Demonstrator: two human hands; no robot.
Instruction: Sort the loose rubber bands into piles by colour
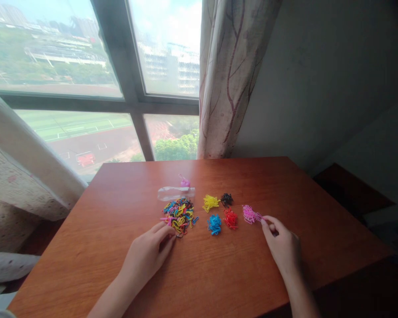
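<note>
Small rubber bands of mixed colours form a loose pile (181, 212) on the wooden table. At its near edge is my left hand (149, 249), thumb and finger closed on what looks like a dark rubber band (179, 237), partly hidden. Over on the right, my right hand (281, 243) pinches a pink rubber band (259, 217) beside the pink heap (250, 213). Between my hands lie single-colour heaps of rubber bands: yellow (211, 202), black (226, 199), blue (214, 224) and red (230, 218).
Behind the mixed pile lies a clear plastic container (175, 193) on its side, with a small pink-purple item (185, 181) beyond it. The brown table (192, 282) ends at a window (135, 104), a patterned curtain (232, 75) and a wall (311, 88).
</note>
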